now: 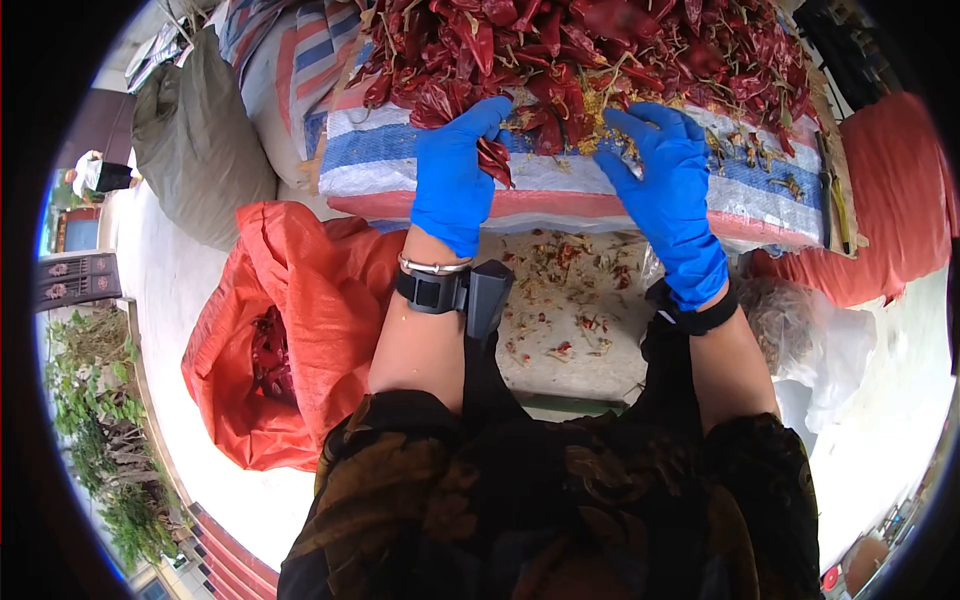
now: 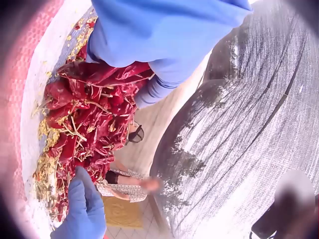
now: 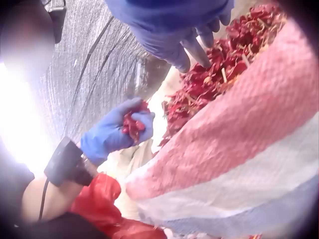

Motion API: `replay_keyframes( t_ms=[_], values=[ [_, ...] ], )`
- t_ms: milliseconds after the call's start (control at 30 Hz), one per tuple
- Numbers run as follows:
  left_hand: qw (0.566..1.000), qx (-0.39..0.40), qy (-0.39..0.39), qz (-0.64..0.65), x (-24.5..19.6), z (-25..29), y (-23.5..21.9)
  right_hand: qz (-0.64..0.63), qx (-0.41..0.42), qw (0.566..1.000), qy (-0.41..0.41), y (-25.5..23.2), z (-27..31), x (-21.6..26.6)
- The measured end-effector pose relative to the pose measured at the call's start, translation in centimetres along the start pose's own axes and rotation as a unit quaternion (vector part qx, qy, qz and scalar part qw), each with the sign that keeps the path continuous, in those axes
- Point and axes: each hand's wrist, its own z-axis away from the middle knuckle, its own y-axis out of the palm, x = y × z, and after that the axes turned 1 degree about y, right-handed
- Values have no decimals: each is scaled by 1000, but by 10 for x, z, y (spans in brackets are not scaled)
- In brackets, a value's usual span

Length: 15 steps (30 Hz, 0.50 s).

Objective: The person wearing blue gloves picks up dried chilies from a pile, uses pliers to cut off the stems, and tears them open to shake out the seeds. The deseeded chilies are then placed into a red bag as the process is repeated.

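Both hands wear blue gloves at the near edge of a heap of dried red chili peppers (image 1: 600,45). My left hand (image 1: 452,180) grips a small bunch of chilies (image 3: 132,127), its fingers and thumb curled round them; one red pod (image 1: 494,163) pokes out beneath the thumb. In the head view, my right hand (image 1: 668,190) is over the front of the heap with fingers spread and slightly bent, nothing visible in its grasp. Yellow seeds (image 1: 592,122) and loose stems lie between the hands on a striped woven sheet (image 1: 365,150).
An open red sack (image 1: 320,300) with chilies inside stands left of the legs. Behind it leans a grey-green sack (image 1: 195,150). A full red sack (image 1: 895,200) and clear plastic bags (image 1: 825,345) are on the right. Scraps litter the ground (image 1: 520,385) below; a person (image 1: 98,174) is far left.
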Motion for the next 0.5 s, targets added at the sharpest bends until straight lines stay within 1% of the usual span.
replay_keyframes(
  t_ms=[33,67,100,133,167,233,267,333,367,433,467,500],
  values=[
    [1000,-17,-4,11,3,-2,-1,-2,0,1000,-1,6,0,11],
    [1000,-19,-2,11,5,-3,-2,-3,15,1000,-16,10,0,22],
    [999,-37,-12,24,6,-4,-2,-4,31,999,-31,15,0,30],
    [998,-55,-23,36,8,-4,-1,-4,51,998,-33,20,-2,34],
    [998,-56,-21,36,10,-5,-1,-5,51,998,-35,26,-2,36],
    [997,-61,-19,36,12,-5,2,13,54,998,-3,39,-5,37],
    [998,-53,-12,32,13,-4,1,13,53,998,-4,43,-7,36],
    [999,-43,1,19,16,-5,0,54,21,998,0,48,-13,31],
    [999,-33,14,6,16,-6,-2,54,21,998,-1,48,-15,29],
    [1000,-25,5,2,14,-7,-4,20,-19,1000,6,46,-19,24],
    [1000,-16,-6,-3,13,-6,-5,-18,-32,999,11,47,-22,19],
    [1000,-18,-5,1,12,-6,-5,-17,-30,999,8,46,-21,15]
  ],
)
